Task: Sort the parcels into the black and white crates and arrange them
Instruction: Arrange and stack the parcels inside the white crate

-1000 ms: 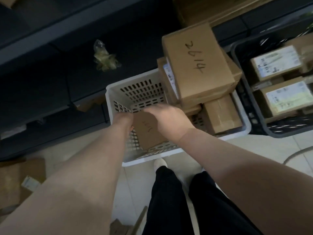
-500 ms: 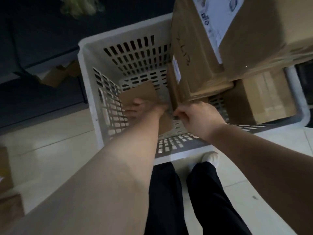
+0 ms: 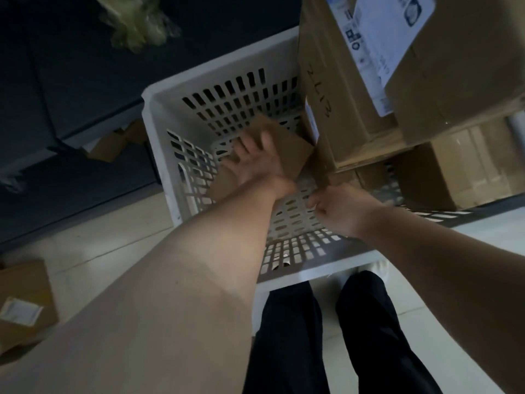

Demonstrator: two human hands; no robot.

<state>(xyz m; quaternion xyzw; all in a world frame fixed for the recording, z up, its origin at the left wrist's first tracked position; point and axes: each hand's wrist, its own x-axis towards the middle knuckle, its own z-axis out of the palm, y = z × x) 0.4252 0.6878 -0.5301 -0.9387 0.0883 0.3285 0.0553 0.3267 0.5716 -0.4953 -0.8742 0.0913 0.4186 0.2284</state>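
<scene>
**Ana:** Where are the hands?

**Ben:** The left hand [image 3: 255,160] reaches down into the white crate [image 3: 181,81]. Its fingers are straight and spread out. It presses flat on a thin brown parcel [image 3: 287,146] low in the crate. The right hand [image 3: 338,207] is by the bottom corner of the tall box [image 3: 338,115]. Its fingers are curled, but I cannot tell if it grips the box.

**Ana:** How many parcels?

**Ben:** Four in the crate. There is the thin brown parcel, the tall box, a big labelled box [image 3: 468,81] on top, and a low box [image 3: 443,172] on the right. One floor box [image 3: 28,280] lies far left.

**Ana:** What changed?

**Ben:** The thin brown parcel has slid right and now touches the tall box. The left hand went further in with it. The right hand stayed by that corner.
</scene>
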